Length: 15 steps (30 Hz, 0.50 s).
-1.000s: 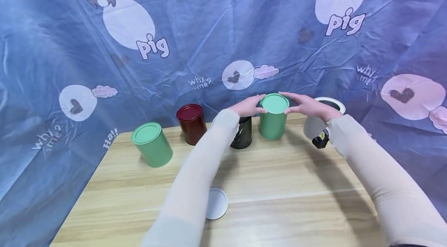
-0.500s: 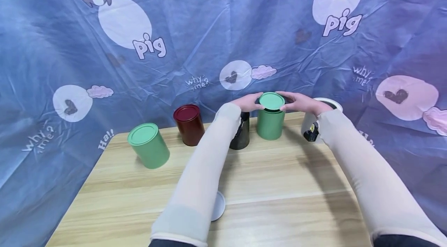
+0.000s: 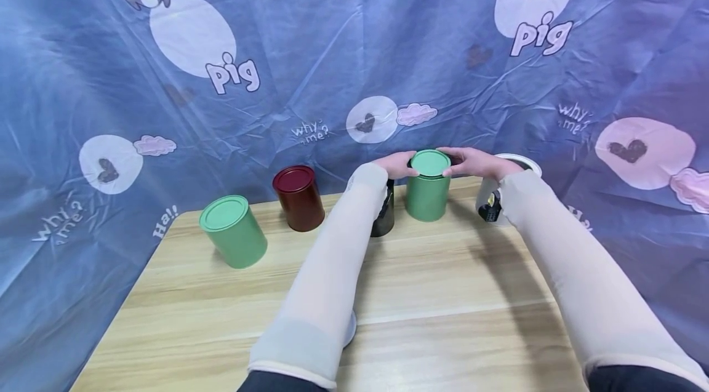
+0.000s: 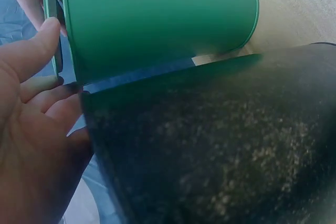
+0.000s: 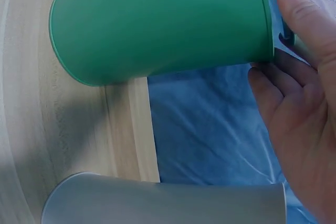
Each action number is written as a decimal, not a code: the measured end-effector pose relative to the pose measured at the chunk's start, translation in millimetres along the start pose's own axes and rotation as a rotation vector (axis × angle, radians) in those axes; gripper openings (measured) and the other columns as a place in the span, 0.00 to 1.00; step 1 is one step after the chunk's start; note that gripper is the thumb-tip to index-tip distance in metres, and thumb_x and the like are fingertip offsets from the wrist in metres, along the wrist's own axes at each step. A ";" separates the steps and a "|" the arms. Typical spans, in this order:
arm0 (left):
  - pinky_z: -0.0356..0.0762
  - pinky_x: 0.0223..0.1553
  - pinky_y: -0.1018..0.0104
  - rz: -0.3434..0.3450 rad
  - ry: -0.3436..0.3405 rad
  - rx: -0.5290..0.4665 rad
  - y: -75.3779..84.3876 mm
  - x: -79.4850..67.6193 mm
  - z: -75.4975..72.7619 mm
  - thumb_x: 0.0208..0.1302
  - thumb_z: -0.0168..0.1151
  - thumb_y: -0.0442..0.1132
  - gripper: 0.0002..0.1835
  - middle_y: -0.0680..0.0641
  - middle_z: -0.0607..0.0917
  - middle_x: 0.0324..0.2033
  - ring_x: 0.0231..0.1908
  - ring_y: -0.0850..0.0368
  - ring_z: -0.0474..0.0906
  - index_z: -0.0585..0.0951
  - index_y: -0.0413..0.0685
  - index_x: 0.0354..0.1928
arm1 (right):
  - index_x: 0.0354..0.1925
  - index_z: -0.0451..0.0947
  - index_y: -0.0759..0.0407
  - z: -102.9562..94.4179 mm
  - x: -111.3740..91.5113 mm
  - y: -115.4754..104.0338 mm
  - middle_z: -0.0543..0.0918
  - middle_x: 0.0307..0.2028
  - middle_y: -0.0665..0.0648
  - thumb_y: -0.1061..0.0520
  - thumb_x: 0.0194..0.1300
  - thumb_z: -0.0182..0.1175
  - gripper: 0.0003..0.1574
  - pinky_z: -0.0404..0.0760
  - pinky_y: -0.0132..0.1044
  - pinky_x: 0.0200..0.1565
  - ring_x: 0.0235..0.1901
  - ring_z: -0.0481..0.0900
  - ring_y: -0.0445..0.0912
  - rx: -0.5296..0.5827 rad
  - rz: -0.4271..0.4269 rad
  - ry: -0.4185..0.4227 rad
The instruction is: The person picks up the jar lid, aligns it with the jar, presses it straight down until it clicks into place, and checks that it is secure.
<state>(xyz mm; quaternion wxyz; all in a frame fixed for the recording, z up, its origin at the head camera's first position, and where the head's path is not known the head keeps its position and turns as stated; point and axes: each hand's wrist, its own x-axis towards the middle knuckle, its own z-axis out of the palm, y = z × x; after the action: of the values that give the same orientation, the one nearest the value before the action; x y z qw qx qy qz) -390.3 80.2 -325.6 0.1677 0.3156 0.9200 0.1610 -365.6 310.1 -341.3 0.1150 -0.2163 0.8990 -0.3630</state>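
Observation:
Near the table's back edge stands a green can (image 3: 428, 201). Its round green lid (image 3: 431, 163) is just above the rim, and the left wrist view shows a narrow gap between lid (image 4: 51, 30) and can. My left hand (image 3: 396, 164) pinches the lid's left edge, thumb in front and fingers behind. From the other side my right hand (image 3: 477, 163) grips the lid's right edge the same way. In the right wrist view, fingertips of the right hand (image 5: 302, 82) lie close to the can's rim; whether they touch it I cannot tell.
A black can (image 3: 384, 220) stands left of the green one, partly behind my left arm. A white can (image 3: 490, 186) with a dark opening stands right. Farther left are a dark red can (image 3: 301, 204) and another lidded green can (image 3: 238, 238). My forearm mostly hides a white disc (image 3: 351, 329).
A second ago the lid sat on the green can under both hands. It rose off the rim half a second ago, and now hangs slightly lower, with a smaller gap.

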 end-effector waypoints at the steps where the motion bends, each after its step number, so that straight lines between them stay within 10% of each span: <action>1: 0.55 0.72 0.66 -0.003 0.001 0.006 0.8 0.5 0.5 0.73 0.51 0.46 0.36 0.43 0.61 0.73 0.72 0.53 0.57 0.51 0.41 0.75 | 0.72 0.52 0.70 -0.1 -0.1 0.2 0.64 0.66 0.75 0.58 0.66 0.62 0.45 0.65 0.58 0.66 0.66 0.63 0.67 -0.002 -0.001 -0.002; 15: 0.65 0.67 0.64 -0.069 0.026 -0.063 7.1 3.6 4.3 0.70 0.56 0.41 0.31 0.44 0.72 0.66 0.66 0.52 0.68 0.62 0.41 0.72 | 0.74 0.47 0.69 0.2 1.4 1.9 0.56 0.70 0.74 0.56 0.66 0.61 0.49 0.58 0.60 0.69 0.69 0.57 0.68 0.035 0.072 -0.070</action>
<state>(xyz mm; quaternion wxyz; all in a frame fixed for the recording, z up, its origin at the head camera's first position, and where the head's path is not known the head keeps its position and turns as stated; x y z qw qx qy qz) -387.5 88.6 -327.3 0.1711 0.2761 0.9269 0.1880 -367.4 310.5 -342.9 0.1630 -0.1943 0.8952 -0.3664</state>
